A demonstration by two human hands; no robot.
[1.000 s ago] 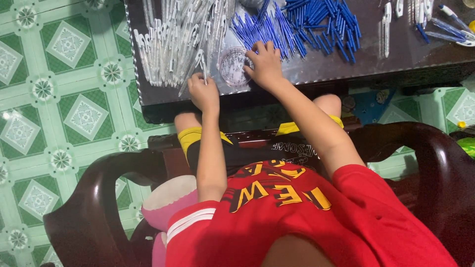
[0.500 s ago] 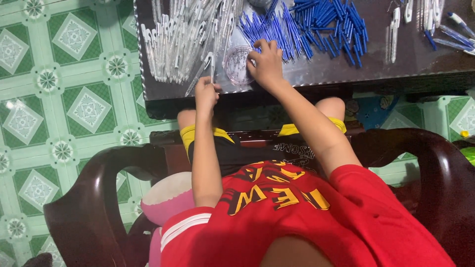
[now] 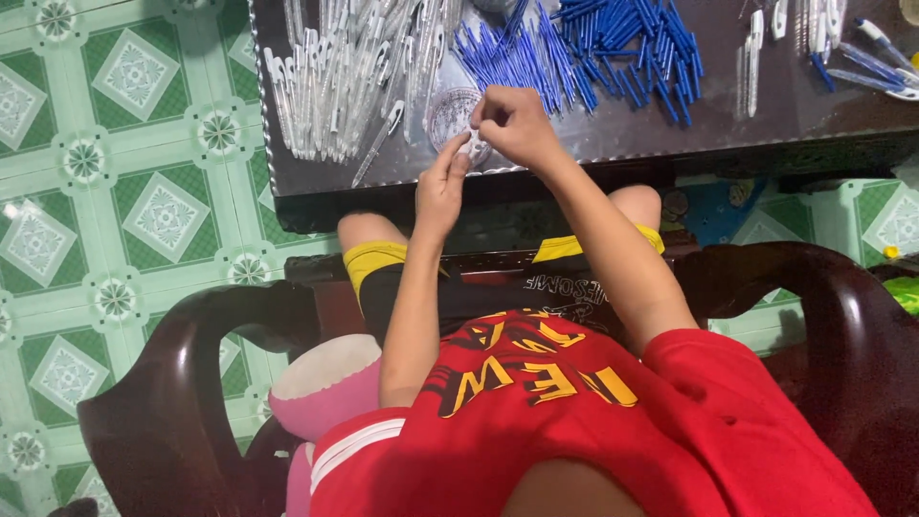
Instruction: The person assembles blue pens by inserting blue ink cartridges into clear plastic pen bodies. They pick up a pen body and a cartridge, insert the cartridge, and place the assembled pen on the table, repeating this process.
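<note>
Head view: the left hand and right hand are meeting at the near edge of the dark worktop, their fingers pinching together a small clear pen part. A heap of clear pen barrels is lying left of the hands; a heap of blue refills is lying right of them. No packages or labels are showing. Half a second earlier the hands were working apart on the worktop; now they are touching.
</note>
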